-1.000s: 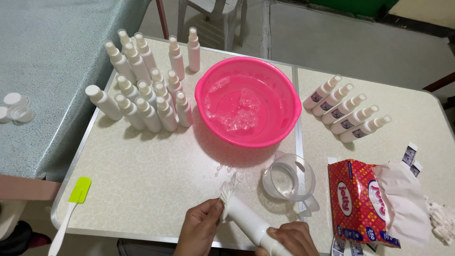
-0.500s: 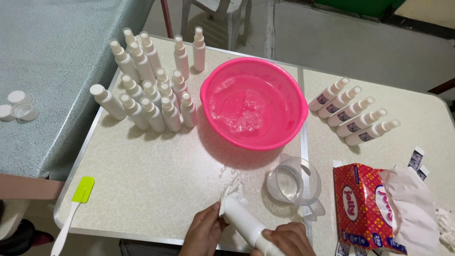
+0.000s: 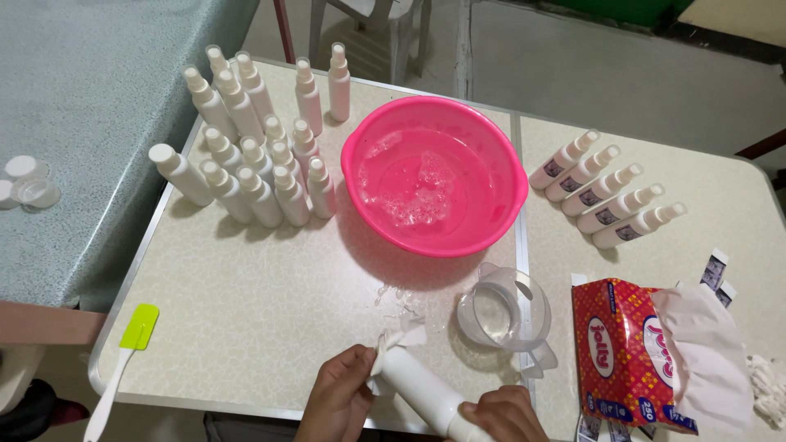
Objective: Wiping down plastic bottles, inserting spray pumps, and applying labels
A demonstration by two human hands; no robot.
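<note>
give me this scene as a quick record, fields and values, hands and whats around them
left hand: pinches a white tissue against the top of a white bottle
right hand: grips the same bottle's lower end
bottle pose: lying tilted over the table edge
basin: pink, sudsy water inside
clear jug: beside the basin
standing bottles: clustered far left
lying bottles: row of five, right
tissue pack: red, opened

Right hand (image 3: 503, 413): lower part cut by bottom edge. White bottle (image 3: 422, 393): cap end hidden under right-hand grip. Red tissue pack (image 3: 622, 360): base cropped. Spatula (image 3: 123, 360): handle end off frame. Bottle labels: too small to read.
</note>
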